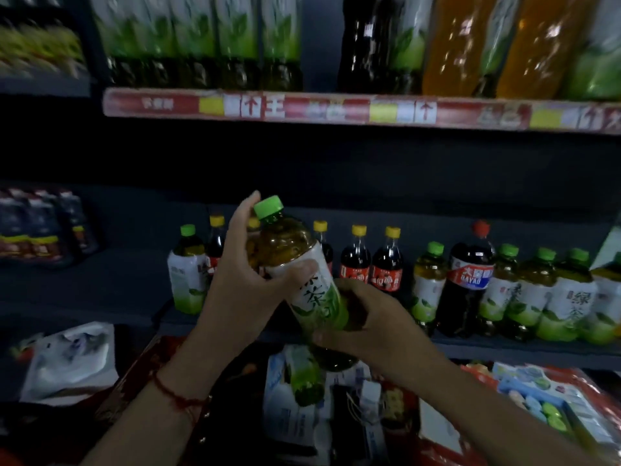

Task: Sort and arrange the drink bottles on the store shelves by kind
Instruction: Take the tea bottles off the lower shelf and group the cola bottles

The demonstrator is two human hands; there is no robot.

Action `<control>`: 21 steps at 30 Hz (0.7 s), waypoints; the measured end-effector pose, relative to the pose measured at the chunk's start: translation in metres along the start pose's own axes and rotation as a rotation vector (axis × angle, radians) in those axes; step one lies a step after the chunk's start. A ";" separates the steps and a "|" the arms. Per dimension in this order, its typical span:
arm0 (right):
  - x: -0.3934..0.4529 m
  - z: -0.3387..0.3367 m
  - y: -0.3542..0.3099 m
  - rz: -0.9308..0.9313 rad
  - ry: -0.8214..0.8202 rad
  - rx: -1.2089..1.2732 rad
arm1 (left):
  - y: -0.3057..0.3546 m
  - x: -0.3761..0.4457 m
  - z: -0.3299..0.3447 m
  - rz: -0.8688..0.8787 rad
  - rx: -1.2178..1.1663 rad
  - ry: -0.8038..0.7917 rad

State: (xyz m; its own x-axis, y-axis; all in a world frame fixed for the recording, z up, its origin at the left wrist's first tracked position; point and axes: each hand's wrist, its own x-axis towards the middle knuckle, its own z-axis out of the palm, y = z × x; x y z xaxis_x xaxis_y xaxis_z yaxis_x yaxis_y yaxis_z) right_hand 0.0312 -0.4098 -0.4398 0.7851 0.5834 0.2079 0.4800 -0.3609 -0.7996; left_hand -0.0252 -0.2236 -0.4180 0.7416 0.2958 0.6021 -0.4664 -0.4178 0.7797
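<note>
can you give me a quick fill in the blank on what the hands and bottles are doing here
1. Both hands hold a tea bottle whose cap is ____ in colour.
2. The left hand grips the bottle's upper part; the right hand grips its ____ part.
3. The big dark cola bottle on the shelf has a ____ cap.
4. The small cola bottles have ____ caps.

Missing words: green; lower; red; yellow
</note>
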 end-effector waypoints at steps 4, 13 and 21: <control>0.024 -0.029 -0.045 -0.101 0.120 -0.031 | 0.052 0.053 -0.023 0.085 0.049 -0.118; 0.117 -0.089 -0.150 -0.323 0.448 0.097 | 0.162 0.176 -0.052 0.612 0.908 0.086; 0.210 -0.120 -0.175 -0.339 0.660 0.053 | 0.169 0.274 -0.032 0.719 1.348 0.098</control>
State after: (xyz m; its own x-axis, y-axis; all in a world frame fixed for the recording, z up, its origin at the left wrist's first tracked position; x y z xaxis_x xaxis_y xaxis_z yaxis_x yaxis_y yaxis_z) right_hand 0.1588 -0.3114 -0.1887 0.6773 0.0917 0.7300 0.7312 -0.1936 -0.6541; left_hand 0.0837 -0.1857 -0.1160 0.4982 -0.2729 0.8230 0.1095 -0.9218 -0.3720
